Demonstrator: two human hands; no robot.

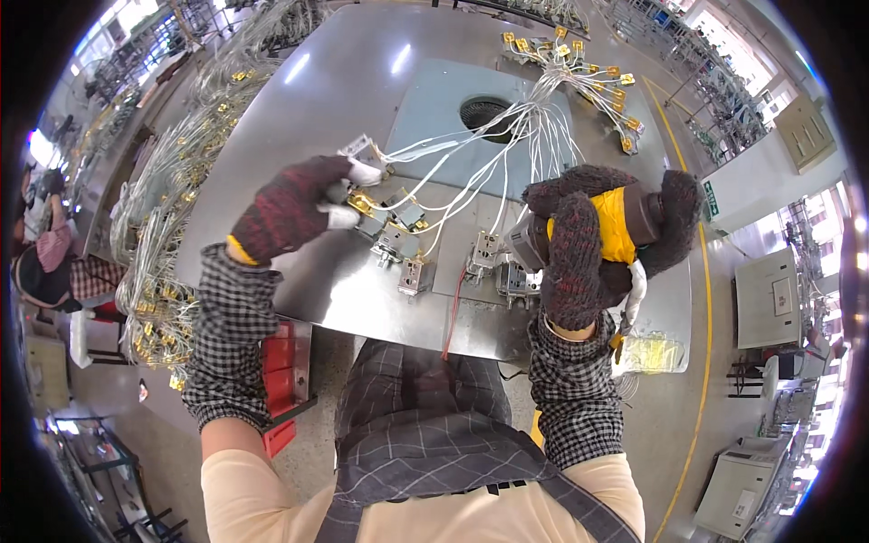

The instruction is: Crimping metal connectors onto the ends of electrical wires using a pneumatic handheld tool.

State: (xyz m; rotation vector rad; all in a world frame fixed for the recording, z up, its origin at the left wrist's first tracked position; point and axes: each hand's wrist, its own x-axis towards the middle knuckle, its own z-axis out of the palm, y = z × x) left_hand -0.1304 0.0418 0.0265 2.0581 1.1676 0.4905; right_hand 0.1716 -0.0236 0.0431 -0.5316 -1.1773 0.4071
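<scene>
My left hand [285,206], in a dark red knit glove with white fingertips, is closed around a small brass-and-silver metal connector [364,203] on the end of white wires. Another silver connector [360,147] sits just beyond its fingertips. My right hand [577,258], gloved the same way, grips a dark handheld power driver [617,224] wrapped in yellow tape, its nose toward the left. Between the hands, several silver connector housings [416,276] stand near the table's front edge. White wires [471,185] run from them to one gathered bundle [543,100]; a red cord [454,312] hangs over the edge.
The metal table [348,63] carries a grey-blue plate with a round dark vent [486,116]. Brass-ended wires [625,100] fan out at the far right. Thick wire harnesses [163,217] hang along the left. Red bins [281,371] stand below the table; a person [59,258] sits far left.
</scene>
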